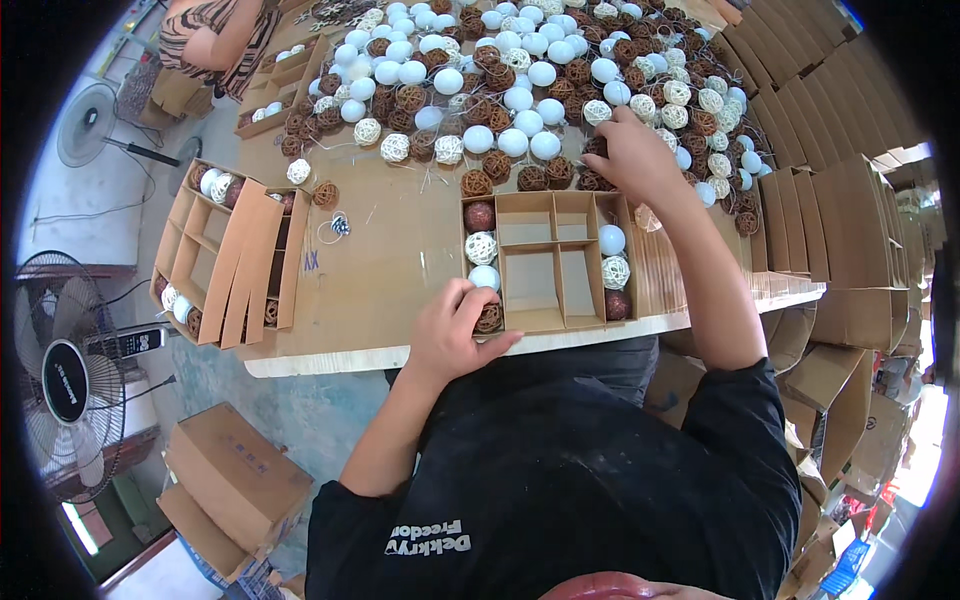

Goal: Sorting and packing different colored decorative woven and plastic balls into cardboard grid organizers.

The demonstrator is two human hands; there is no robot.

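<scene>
A shallow divided cardboard box (560, 329) lies at the table's near edge. Its left column holds a dark red ball (480, 216), a white wicker ball (481, 248), a smooth white ball (483, 277) and a brown wicker ball (488, 319). At that box corner rests my left hand (447, 330), thumb and fingers apart around the brown ball. In the right column sit a white ball (611, 239), a white wicker ball (615, 272) and a dark red ball (618, 304). My right hand (640, 160) reaches into the pile, its thumb and fingers around another brown wicker ball (597, 147).
A large pile of white and brown balls (528, 122) on wires covers the far table. Left stands another divided box (190, 250) with loose cardboard strips (240, 270) across it. Stacked cardboard dividers (800, 110) line the right side. Fans (68, 380) and a carton (240, 475) stand left; a person (215, 45) is far left.
</scene>
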